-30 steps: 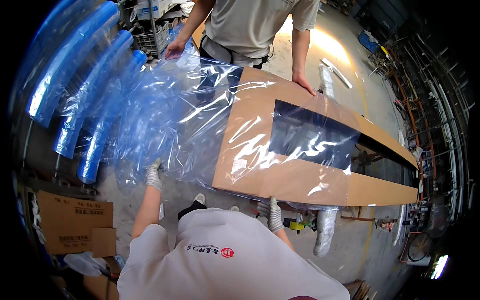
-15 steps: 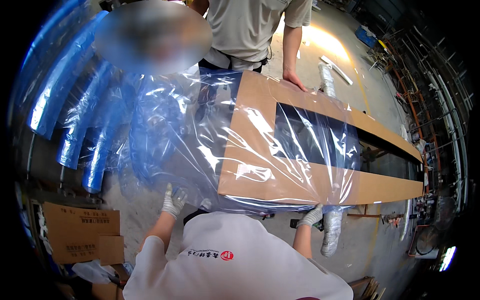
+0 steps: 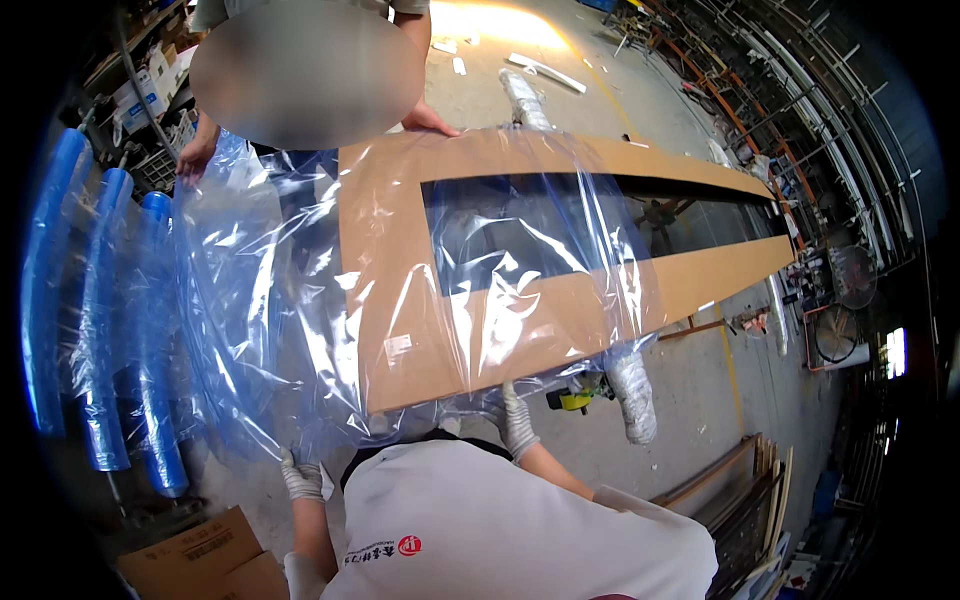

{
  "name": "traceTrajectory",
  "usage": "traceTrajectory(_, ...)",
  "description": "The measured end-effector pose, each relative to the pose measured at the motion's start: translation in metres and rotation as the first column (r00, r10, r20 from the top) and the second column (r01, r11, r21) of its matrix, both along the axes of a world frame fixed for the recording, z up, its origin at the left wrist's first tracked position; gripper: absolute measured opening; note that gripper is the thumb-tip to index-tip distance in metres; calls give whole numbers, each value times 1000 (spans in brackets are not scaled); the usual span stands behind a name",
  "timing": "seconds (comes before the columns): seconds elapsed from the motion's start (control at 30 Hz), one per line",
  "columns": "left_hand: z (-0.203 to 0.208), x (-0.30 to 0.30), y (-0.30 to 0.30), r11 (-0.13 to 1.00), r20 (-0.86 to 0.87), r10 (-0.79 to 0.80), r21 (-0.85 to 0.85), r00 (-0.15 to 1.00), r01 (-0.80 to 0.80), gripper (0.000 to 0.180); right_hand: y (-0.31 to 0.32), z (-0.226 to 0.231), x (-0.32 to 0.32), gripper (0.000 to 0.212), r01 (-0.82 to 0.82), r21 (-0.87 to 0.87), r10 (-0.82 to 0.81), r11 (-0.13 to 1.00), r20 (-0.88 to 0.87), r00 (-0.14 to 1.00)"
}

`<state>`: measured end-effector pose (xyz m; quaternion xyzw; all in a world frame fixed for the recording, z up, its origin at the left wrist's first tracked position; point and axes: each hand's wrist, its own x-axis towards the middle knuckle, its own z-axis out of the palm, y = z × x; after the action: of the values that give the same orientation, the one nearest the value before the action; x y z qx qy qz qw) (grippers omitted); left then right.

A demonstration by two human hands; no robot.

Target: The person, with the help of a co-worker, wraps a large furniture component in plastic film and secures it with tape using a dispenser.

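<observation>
Presently, the clear plastic film sleeve (image 3: 300, 300), drawn partway over the long brown frame-shaped board (image 3: 400, 300), is gripped by the closed gloved left hand (image 3: 300, 478) and right hand (image 3: 517, 420); tearing on a board corner is judged possible.

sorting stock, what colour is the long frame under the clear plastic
Light brown, like cardboard: the long frame, head view.

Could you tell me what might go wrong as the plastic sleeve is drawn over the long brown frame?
The clear plastic sleeve could snag or tear on the brown frame's near corner. It bunches loosely near the left hand, so it may drag unevenly against the right hand's side. The co-worker's hand rests on the far edge and could get caught.
</observation>
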<state>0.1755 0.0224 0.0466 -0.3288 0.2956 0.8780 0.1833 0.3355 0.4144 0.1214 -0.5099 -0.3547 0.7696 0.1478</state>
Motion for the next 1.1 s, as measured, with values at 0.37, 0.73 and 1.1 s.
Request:
traceTrajectory(0.37, 14, -45, 43, 995, 53, 94, -39, 994, -92, 29, 181, -11, 33, 36, 660, -282, -712, 697, -163, 683)
traceTrajectory(0.73, 32, 5, 47, 789, -226, -487, -528, 843, 315, 29, -19, 15, -28, 96, -274, -440, 153, 855, -291, 944)
traceTrajectory(1.1, 28, -14, 76, 985, 294, 160, 7, 942, -170, 40, 172, 33, 2, 81, 293, -265, -358, 919, -242, 902)
